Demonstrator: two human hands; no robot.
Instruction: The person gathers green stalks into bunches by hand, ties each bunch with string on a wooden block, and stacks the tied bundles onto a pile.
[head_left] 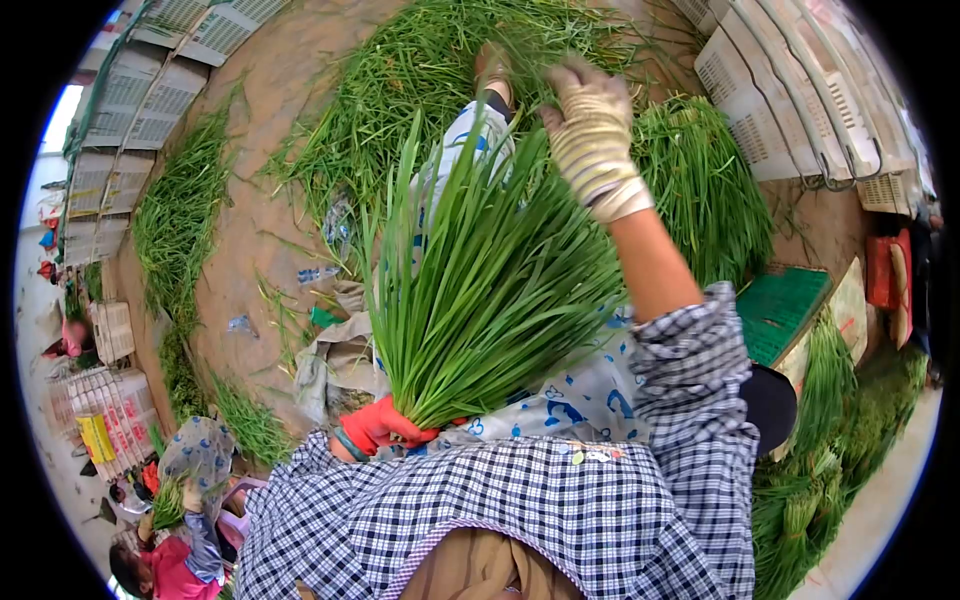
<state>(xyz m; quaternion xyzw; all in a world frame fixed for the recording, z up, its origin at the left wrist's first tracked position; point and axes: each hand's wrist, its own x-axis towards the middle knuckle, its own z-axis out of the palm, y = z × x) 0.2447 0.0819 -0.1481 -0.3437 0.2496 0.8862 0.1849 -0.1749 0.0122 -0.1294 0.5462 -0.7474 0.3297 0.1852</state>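
My left hand (382,428), in a red glove, is closed around the base of a thick bunch of garlic chives (480,290). The long flat green leaves fan out upward across my lap. Above the bunch on the right, my right hand (592,130) is raised in a pale striped glove. Its fingers are blurred, but thumb and fingers look apart with nothing seen between them. Beyond it lies a big loose heap of green leaves (390,100), with a green blur just left of the fingertips. A printed plastic apron (570,405) covers my lap.
Neater chives (700,195) lie at the right, near a green board (785,315). More bundles (800,510) are at lower right. White plastic crates (790,90) stack at upper right, with others (125,130) on the left. A co-worker in pink (180,570) sits at lower left.
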